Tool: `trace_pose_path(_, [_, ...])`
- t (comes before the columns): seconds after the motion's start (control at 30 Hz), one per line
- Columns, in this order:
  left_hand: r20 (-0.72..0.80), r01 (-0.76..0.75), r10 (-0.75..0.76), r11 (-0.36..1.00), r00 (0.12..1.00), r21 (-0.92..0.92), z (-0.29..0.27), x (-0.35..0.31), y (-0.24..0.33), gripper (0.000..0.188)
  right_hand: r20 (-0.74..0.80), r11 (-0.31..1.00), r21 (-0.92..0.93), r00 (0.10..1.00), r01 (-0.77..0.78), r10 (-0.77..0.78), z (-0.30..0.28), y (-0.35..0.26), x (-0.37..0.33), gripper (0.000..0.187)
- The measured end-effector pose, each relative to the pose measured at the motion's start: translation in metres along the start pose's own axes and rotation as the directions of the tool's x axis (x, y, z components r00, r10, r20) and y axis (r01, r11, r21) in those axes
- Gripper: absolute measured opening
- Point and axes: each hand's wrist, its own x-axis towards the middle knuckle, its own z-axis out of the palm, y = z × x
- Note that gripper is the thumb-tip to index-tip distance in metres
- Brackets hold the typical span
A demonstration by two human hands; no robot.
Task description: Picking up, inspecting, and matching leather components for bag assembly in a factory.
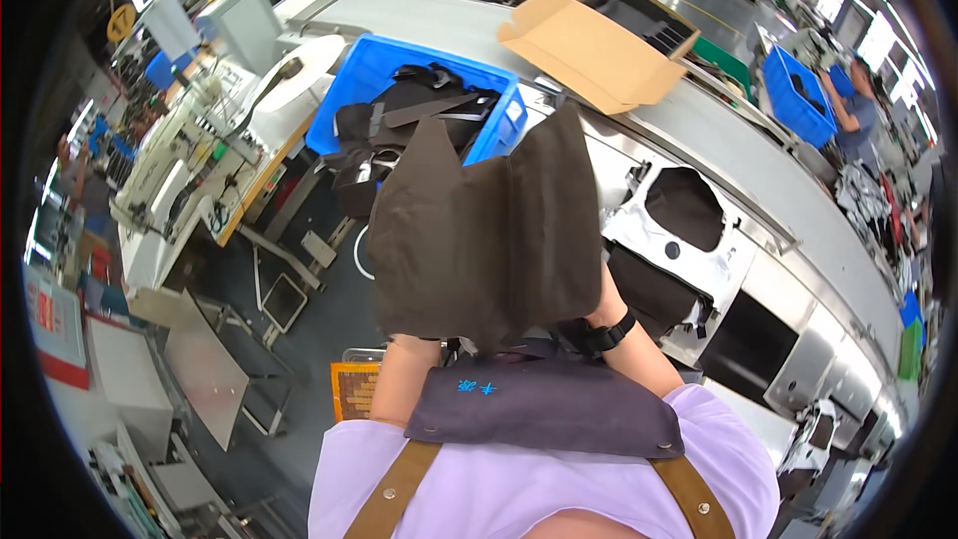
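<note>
A: As you look down past the folded purple-grey apron bib (559, 414), where is the dark brown fabric piece (439, 240)?

B: It's held up in front of the chest, upright, with a crease down it and two flaps rising at the top.

A: And the hands?

B: The right hand (605, 301) is at its lower right edge, below a black wristband (612, 332) on that arm; no, the band is nearer us, at the wrist. The left forearm (397, 379) runs up to the lower left edge, and the left hand is hidden behind the cloth.

A: Are the fingers pinching it?

B: I can't tell for either hand; the fabric covers them.

A: What's around?

B: Just beyond stands a blue bin (349, 75) of dark pieces. To the right, a white-and-dark piece (733, 265) lies on the metal table (793, 304). A sewing machine (165, 180) stands at the left, and an opened cardboard box (589, 50) lies farther off.
</note>
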Motion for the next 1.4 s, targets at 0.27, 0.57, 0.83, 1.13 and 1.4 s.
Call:
trace_pose_path(0.27, [-0.039,0.227,-0.225,0.972,0.974,0.056,0.045,0.076,-0.014,0.042,-0.007,0.952,0.302,0.999,0.047,-0.048,-0.107,0.020,-0.007,0.040])
trace_pose_path(0.57, [0.200,0.313,-0.421,0.855,0.885,0.415,0.102,0.059,-0.024,0.038,0.017,0.878,-0.354,0.941,0.322,-0.338,-0.091,-0.009,-0.036,0.058])
trace_pose_path(0.83, [0.455,0.009,-0.413,0.748,0.789,0.664,0.118,0.047,0.028,0.044,0.068,0.947,0.100,0.947,0.306,-0.313,0.006,-0.042,-0.004,0.066])
trace_pose_path(1.13, [0.417,-0.243,0.383,-0.425,0.824,0.872,0.018,0.098,0.009,0.072,0.239,0.930,0.344,0.946,0.128,-0.219,0.058,-0.066,0.006,0.066])
trace_pose_path(1.4, [0.229,-0.045,-0.174,0.695,0.958,0.717,0.066,0.105,0.024,0.041,-0.057,0.925,-0.025,0.923,0.379,-0.380,0.022,-0.063,0.035,0.056])
